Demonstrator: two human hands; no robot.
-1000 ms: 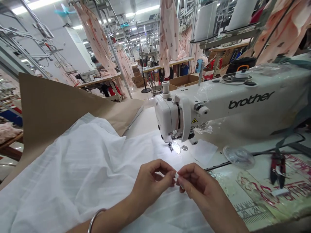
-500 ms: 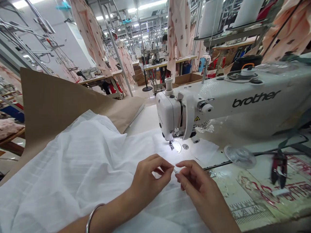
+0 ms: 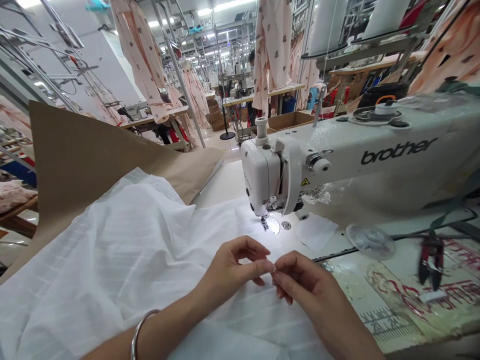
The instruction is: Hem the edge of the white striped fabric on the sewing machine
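My left hand and my right hand meet fingertip to fingertip in front of the sewing machine. Between them is a small white piece, mostly covered by the fingers; its kind cannot be made out. My right thumb and forefinger pinch it, while my left thumb presses at its other side with the left fingers curled behind. White fabric with faint stripes spreads beneath both hands and up to the lit presser foot. A metal bangle circles my left wrist.
Brown paper rises behind the fabric on the left. Right of the hands lie a clear plastic disc, thread snips and a printed ruler scale. A metal bobbin rests near the needle. Patterned pink garments hang beyond.
My left thumb has moved right, up to the right fingertips, and the left forefinger has lifted away from it. The small white piece is now more hidden. The fabric stays put.
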